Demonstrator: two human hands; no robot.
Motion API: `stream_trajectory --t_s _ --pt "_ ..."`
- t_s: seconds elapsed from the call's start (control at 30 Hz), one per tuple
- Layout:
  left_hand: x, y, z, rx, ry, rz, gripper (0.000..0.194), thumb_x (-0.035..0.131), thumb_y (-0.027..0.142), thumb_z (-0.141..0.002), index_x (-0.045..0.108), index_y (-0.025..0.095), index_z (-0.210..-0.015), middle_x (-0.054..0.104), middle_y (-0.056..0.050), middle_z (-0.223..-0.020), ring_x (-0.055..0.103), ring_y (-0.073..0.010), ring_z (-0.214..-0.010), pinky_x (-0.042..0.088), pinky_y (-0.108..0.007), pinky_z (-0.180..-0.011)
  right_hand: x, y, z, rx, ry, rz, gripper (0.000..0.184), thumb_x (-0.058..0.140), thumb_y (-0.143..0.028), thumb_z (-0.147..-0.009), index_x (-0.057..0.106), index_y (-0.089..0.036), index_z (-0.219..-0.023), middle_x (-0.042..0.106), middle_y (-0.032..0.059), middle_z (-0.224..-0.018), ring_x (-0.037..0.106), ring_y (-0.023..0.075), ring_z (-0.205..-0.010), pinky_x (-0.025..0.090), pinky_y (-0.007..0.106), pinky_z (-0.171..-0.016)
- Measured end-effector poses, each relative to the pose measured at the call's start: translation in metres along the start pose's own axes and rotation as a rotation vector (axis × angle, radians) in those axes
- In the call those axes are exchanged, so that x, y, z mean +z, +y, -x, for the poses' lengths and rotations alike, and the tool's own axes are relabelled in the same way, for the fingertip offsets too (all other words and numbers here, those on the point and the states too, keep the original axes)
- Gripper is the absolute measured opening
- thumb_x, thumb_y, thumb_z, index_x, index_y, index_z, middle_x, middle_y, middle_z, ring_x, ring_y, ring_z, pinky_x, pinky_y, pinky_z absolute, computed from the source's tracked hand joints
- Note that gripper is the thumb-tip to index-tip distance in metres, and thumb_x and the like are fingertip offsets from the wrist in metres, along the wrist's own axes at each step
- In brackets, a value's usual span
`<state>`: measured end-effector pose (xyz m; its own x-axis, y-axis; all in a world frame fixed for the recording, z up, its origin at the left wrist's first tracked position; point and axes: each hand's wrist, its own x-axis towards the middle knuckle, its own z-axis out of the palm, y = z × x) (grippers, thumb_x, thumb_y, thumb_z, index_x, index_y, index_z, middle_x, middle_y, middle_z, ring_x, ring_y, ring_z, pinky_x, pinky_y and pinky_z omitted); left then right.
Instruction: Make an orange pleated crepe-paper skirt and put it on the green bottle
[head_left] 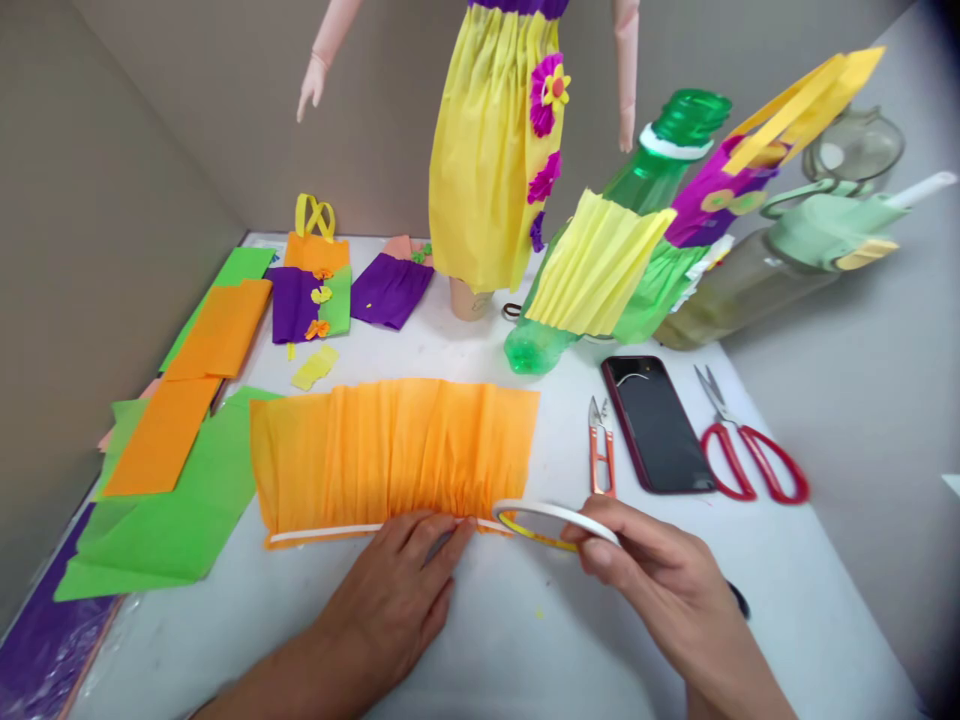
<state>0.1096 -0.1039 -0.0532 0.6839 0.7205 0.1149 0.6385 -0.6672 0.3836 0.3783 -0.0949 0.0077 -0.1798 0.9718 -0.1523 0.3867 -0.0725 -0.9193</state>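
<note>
A gathered piece of orange crepe fabric or paper (pixel 397 450) lies in front of me, with a narrow white tape strip (pixel 326 533) along its near edge. My left hand (pixel 405 580) rests on that edge, its fingers laid over the strip and pressing it down. Held between thumb and fingers of my right hand (pixel 652 570) is a thin roll of tape (pixel 551 512), white outside with a yellow inner ring. The roll is tilted above the table, and its tape runs to the right end of the orange edge.
To the right lie thread snips (pixel 600 450), a phone (pixel 660 425) and red-handled scissors (pixel 750 450). Behind stand a doll in a yellow skirt (pixel 487 150), a green bottle (pixel 652 170) and a drinking bottle (pixel 772 260). Green sheets (pixel 165 530) and folded orange pieces (pixel 165 440) lie left.
</note>
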Motion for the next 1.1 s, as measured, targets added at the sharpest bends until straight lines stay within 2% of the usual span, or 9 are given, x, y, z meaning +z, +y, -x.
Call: stream_trajectory --t_s 0.17,0.33,0.47,0.67,0.8,0.9,1.0,1.1 --pt "-0.003 0.000 -0.002 0.003 0.008 -0.005 0.049 0.051 0.008 -0.090 0.046 0.012 -0.138 0.058 -0.011 -0.118 0.050 -0.0255 -0.105 0.049 -0.040 -0.093 -0.010 -0.001 0.001 -0.020 0.010 0.086 0.021 0.059 -0.037 -0.096 0.069 -0.024 -0.083 0.064 -0.0043 -0.069 0.057 0.0104 -0.060 0.043 0.016 -0.056" --pt "-0.004 0.000 -0.004 -0.006 -0.007 -0.013 0.053 0.055 0.011 -0.090 0.044 0.015 -0.141 0.058 -0.011 -0.117 0.051 -0.0257 -0.104 0.046 -0.040 -0.093 -0.016 -0.003 -0.001 -0.060 -0.048 0.159 0.013 0.061 -0.031 -0.095 0.071 -0.025 -0.088 0.071 -0.0034 -0.076 0.064 0.0110 -0.066 0.048 0.015 -0.064" --pt "-0.005 0.001 -0.006 0.012 -0.033 -0.062 0.054 0.056 0.012 -0.090 0.044 0.018 -0.142 0.059 -0.010 -0.115 0.052 -0.0262 -0.101 0.046 -0.041 -0.090 -0.018 -0.001 0.000 -0.075 -0.053 0.199 0.009 0.064 -0.028 -0.094 0.071 -0.026 -0.090 0.072 -0.0029 -0.079 0.066 0.0111 -0.070 0.050 0.015 -0.067" --pt "-0.008 0.004 -0.011 0.044 -0.066 -0.177 0.047 0.057 0.018 -0.092 0.047 0.016 -0.138 0.064 -0.010 -0.112 0.056 -0.0272 -0.097 0.049 -0.043 -0.085 -0.020 -0.001 0.004 -0.120 -0.030 0.250 0.009 0.062 -0.027 -0.094 0.071 -0.026 -0.091 0.073 -0.0019 -0.082 0.067 0.0115 -0.070 0.050 0.016 -0.067" --pt "-0.004 0.014 -0.017 0.058 -0.091 -0.226 0.038 0.049 0.024 -0.097 0.051 0.009 -0.132 0.068 -0.013 -0.114 0.061 -0.0267 -0.095 0.052 -0.042 -0.084 -0.021 0.001 0.004 -0.116 -0.024 0.276 0.009 0.062 -0.027 -0.095 0.071 -0.026 -0.093 0.073 -0.0016 -0.084 0.067 0.0117 -0.070 0.051 0.017 -0.068" --pt "0.002 0.018 -0.018 0.096 -0.049 -0.269 0.037 0.034 0.023 -0.103 0.052 0.004 -0.128 0.069 -0.016 -0.117 0.062 -0.0256 -0.105 0.051 -0.039 -0.093 -0.021 0.002 0.005 -0.115 -0.029 0.283 0.010 0.061 -0.028 -0.095 0.071 -0.025 -0.096 0.075 0.0000 -0.089 0.069 0.0133 -0.075 0.052 0.018 -0.070" --pt "0.009 0.017 -0.016 0.112 -0.033 -0.277 0.039 0.025 0.018 -0.103 0.048 0.006 -0.133 0.070 -0.013 -0.119 0.061 -0.0214 -0.113 0.048 -0.034 -0.100 -0.021 0.003 0.006 -0.108 -0.028 0.287 0.011 0.060 -0.028 -0.096 0.071 -0.025 -0.096 0.075 0.0005 -0.089 0.069 0.0136 -0.075 0.052 0.018 -0.069" --pt "0.011 0.015 -0.013 0.101 -0.068 -0.245 0.041 0.027 0.018 -0.103 0.043 0.009 -0.139 0.068 -0.011 -0.124 0.060 -0.0195 -0.115 0.046 -0.032 -0.104 -0.021 0.003 0.006 -0.107 -0.026 0.289 0.012 0.060 -0.029 -0.096 0.071 -0.025 -0.095 0.074 0.0008 -0.089 0.069 0.0138 -0.075 0.052 0.018 -0.069"
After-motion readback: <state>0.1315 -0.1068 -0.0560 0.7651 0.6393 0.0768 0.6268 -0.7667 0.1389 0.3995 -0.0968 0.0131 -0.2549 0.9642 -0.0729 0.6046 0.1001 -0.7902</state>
